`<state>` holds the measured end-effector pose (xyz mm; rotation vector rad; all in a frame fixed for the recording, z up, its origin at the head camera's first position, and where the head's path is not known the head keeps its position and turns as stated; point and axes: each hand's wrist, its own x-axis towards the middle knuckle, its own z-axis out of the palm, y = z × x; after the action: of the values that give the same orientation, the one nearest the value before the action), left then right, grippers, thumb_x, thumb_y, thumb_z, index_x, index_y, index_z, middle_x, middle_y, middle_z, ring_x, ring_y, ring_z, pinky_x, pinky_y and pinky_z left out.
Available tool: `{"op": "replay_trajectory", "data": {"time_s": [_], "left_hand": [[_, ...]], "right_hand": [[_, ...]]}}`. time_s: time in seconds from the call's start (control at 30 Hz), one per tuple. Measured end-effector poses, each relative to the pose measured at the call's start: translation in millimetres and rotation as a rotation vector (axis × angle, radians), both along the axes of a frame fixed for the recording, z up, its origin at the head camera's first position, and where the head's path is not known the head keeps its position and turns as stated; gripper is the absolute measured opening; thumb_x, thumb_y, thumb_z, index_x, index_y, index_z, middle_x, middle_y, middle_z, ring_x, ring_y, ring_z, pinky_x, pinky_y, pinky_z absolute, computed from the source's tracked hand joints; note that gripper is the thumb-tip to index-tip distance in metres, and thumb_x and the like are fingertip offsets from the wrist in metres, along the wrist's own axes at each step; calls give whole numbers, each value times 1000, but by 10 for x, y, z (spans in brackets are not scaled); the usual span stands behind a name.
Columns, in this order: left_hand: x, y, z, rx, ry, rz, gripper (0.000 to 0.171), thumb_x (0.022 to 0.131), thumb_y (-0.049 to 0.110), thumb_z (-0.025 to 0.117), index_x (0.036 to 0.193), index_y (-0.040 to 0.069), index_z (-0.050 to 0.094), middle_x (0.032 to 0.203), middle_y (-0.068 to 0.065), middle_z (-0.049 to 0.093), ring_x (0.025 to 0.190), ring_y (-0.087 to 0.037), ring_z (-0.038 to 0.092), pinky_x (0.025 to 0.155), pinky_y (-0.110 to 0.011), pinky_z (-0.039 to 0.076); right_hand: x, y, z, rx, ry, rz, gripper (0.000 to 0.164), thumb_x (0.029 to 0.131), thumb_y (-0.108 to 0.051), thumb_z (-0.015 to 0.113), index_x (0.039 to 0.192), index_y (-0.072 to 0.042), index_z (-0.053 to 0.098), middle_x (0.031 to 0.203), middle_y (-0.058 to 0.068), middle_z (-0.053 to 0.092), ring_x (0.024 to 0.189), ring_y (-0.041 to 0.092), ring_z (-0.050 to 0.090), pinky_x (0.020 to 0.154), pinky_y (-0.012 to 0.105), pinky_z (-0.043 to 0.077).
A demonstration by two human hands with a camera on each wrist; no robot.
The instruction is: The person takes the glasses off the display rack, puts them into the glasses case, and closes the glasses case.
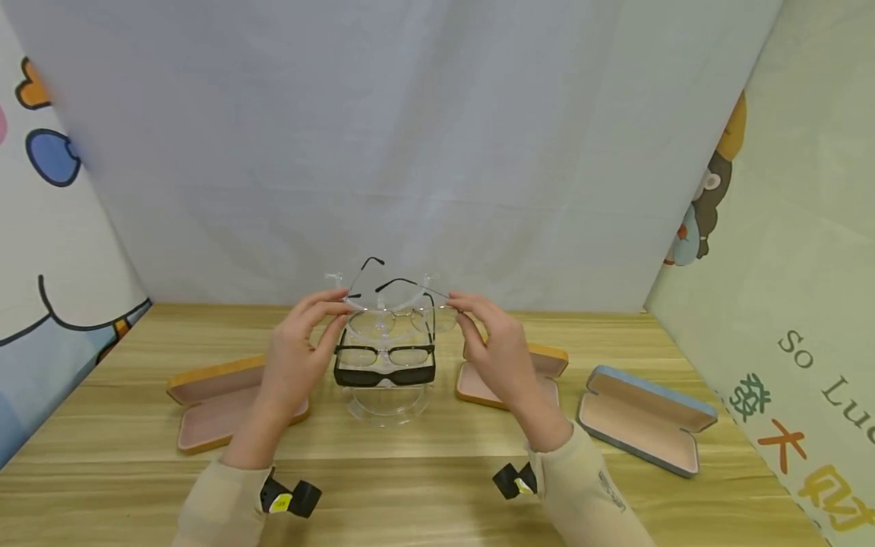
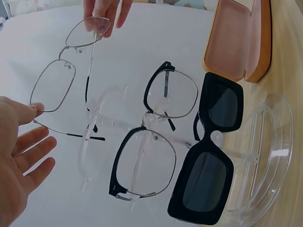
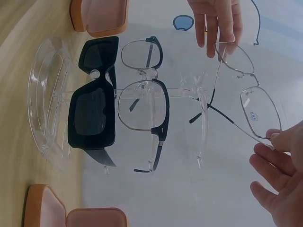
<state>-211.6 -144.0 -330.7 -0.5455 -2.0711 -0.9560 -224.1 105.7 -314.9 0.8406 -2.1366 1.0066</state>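
A pair of thin metal-rimmed eyeglasses [image 1: 369, 324] is held level above the clear display stand [image 1: 388, 416], its temples pointing away towards the back. My left hand [image 1: 295, 351] pinches the left end of the frame near the hinge. At the opposite end, my right hand [image 1: 497, 351] pinches the frame between thumb and fingers. Below, black half-rimmed eyeglasses [image 2: 124, 156] rest on the stand, with thick black sunglasses [image 3: 91, 104] under them. Both wrist views show the stand's upper arms [image 3: 203, 118] bare, close to the tips of the held pair's temples.
An open orange-yellow glasses case [image 1: 212, 429] lies left of the stand, partly behind my left arm. Another orange-yellow case [image 1: 475, 386] stands open on the right, partly covered by my right hand. Farther right is an open blue case [image 1: 636, 425]. A pale curtain [image 1: 410, 152] hangs behind the wooden table [image 1: 410, 486].
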Motion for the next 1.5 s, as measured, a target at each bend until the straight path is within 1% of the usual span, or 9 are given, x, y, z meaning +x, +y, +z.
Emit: {"op": "replay_trajectory", "data": {"time_s": [0.13, 0.23, 0.4, 0.57, 0.7, 0.93, 1.1, 1.33, 1.5], "left_hand": [[21, 36, 13, 3, 21, -13, 15, 82, 0, 64, 96, 6, 68, 116, -8, 61, 105, -23, 59, 85, -34, 47], [39, 62, 31, 8, 33, -26, 17, 81, -2, 64, 95, 7, 69, 116, -7, 61, 104, -22, 59, 85, -33, 47], [58, 106, 51, 19, 40, -51, 17, 82, -1, 64, 97, 7, 69, 116, -6, 61, 104, -21, 59, 86, -27, 46], [72, 148, 60, 30, 34, -86, 16, 83, 0, 63, 96, 7, 69, 115, -7, 61, 106, -20, 58, 89, -18, 44], [91, 196, 72, 31, 41, -108, 17, 82, 0, 63, 96, 7, 69, 115, -7, 61, 105, -21, 58, 88, -17, 44], [96, 270, 56, 52, 48, -156, 17, 83, 0, 62, 96, 7, 68, 114, -5, 63, 106, -19, 59, 89, -20, 45], [100, 303, 17, 37, 33, -168, 16, 84, 1, 62, 98, 8, 68, 114, -3, 63, 106, -17, 59, 85, -19, 47], [104, 358, -15, 38, 6, -174, 16, 83, 1, 62, 97, 7, 68, 114, -3, 63, 106, -17, 59, 83, -26, 49], [132, 385, -42, 68, -11, -191, 18, 83, -1, 62, 97, 9, 67, 111, -3, 64, 105, -17, 59, 85, -27, 48]], "right_hand": [[44, 41, -4, -28, 3, 12, 22, 89, -2, 55, 109, -7, 65, 117, 9, 62, 104, 18, 60, 71, 26, 51], [70, 74, -6, -49, -3, 19, 22, 90, -4, 55, 109, -8, 64, 117, 7, 62, 88, 15, 63, 53, 21, 41], [86, 121, -22, -91, -23, 34, 22, 90, -8, 55, 109, -9, 65, 115, 5, 63, 71, 12, 60, 43, 19, 32], [111, 167, -36, -121, -36, 28, 21, 89, -7, 56, 109, -8, 65, 112, 5, 64, 94, 15, 62, 70, 27, 51], [139, 200, -34, -147, -41, 10, 21, 89, -6, 57, 107, -8, 66, 109, 4, 65, 106, 17, 58, 89, 34, 47], [171, 253, -61, -198, -56, 19, 20, 87, -2, 57, 105, -6, 66, 104, 5, 65, 105, 18, 58, 88, 28, 48], [217, 296, -93, -252, -127, 41, 21, 88, 0, 56, 104, -7, 66, 105, 4, 64, 106, 18, 57, 68, 23, 54], [278, 323, -78, -234, -102, 14, 19, 85, 3, 58, 102, -2, 66, 102, 9, 65, 101, 17, 58, 86, 22, 47], [297, 342, -126, -243, -90, 24, 22, 85, 3, 58, 104, -5, 66, 101, 8, 66, 100, 14, 59, 88, 21, 46]]}}
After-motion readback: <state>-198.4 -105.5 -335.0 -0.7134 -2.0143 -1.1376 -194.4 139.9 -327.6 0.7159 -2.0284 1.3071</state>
